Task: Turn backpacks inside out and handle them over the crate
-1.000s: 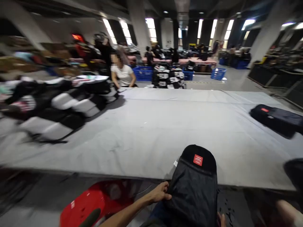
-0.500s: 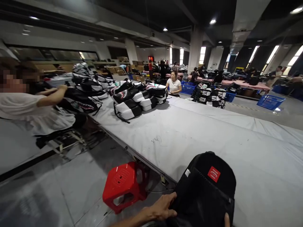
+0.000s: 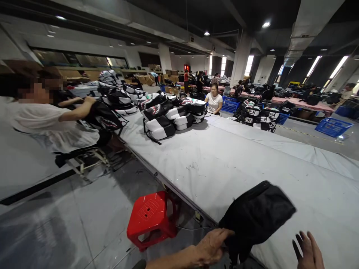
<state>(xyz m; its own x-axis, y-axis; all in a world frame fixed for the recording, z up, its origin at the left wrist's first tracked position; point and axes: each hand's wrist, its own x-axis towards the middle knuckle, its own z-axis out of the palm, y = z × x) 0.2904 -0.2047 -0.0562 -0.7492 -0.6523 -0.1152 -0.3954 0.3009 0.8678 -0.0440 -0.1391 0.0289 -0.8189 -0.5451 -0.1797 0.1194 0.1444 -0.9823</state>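
Your left hand (image 3: 211,248) keeps its grip clamped on the black backpack (image 3: 256,216), now swung over at the worktop (image 3: 224,164) edge with its red label gone from view, while your right hand (image 3: 310,250) has let go, fingers spread.

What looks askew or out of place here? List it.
The black backpack lies tilted, hanging over the near edge of the grey table, pinched by the left hand; the right hand is open beside it. The red stool stands skewed in the aisle.
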